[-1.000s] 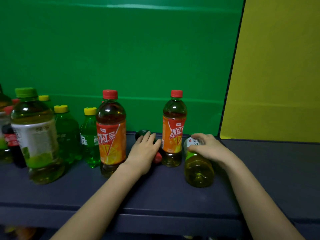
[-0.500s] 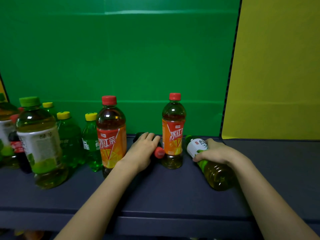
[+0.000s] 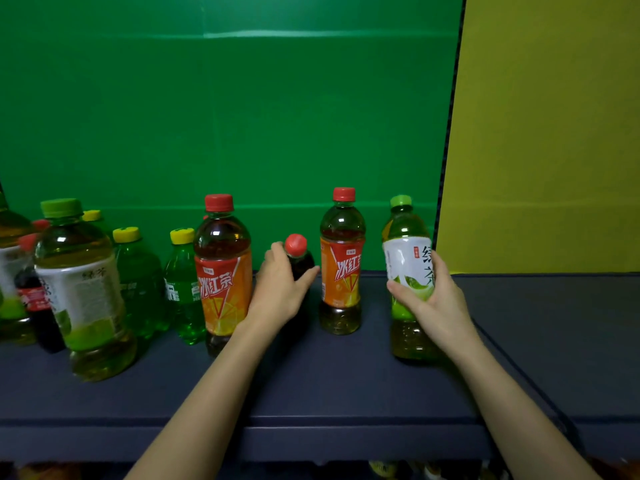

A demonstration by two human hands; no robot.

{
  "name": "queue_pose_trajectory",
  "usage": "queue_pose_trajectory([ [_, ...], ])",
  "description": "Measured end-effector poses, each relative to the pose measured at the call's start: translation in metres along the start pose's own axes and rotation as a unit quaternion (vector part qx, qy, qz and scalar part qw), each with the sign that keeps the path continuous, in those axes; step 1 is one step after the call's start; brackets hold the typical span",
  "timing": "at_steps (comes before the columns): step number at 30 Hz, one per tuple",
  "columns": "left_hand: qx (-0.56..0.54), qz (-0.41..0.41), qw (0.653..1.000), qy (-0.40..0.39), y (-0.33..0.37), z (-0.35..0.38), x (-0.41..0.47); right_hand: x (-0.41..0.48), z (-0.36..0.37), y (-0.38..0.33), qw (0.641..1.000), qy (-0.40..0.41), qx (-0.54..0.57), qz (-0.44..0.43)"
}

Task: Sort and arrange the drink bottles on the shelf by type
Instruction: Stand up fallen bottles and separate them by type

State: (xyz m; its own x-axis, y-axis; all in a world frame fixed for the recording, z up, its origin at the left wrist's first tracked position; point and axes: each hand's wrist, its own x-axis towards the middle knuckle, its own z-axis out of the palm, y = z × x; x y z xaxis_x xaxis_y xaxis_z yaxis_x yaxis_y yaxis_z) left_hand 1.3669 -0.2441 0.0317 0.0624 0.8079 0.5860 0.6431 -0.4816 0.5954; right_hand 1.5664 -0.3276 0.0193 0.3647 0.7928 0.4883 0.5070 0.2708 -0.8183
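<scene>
here the plastic green-tea bottle (image 3: 405,261) with white label and green cap stands upright on the dark blue shelf (image 3: 346,386), right hand (image 3: 438,306) wrapped round its smooth waist, likely to steady it. at its 9 o'clock, past an orange-labelled iced-tea bottle (image 3: 341,268), the left hand (image 3: 282,292) clasps a small dark red-capped cola bottle (image 3: 300,258), probably for regrouping.

Dim, even light; soft blur, perhaps wide-angle bowing at edges.
</scene>
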Motion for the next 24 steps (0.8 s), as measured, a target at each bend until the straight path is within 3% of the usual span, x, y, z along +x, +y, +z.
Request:
queue_pose_trajectory([
  [7,-0.099,-0.063,0.992,0.048,-0.002,0.011,0.018,-0.008,0.003,0.005,0.996,-0.001,0.087,-0.027],
  [24,-0.114,-0.108,0.987,-0.039,0.003,0.028,0.028,-0.009,0.003,0.007,0.99,-0.034,0.138,0.024],
])
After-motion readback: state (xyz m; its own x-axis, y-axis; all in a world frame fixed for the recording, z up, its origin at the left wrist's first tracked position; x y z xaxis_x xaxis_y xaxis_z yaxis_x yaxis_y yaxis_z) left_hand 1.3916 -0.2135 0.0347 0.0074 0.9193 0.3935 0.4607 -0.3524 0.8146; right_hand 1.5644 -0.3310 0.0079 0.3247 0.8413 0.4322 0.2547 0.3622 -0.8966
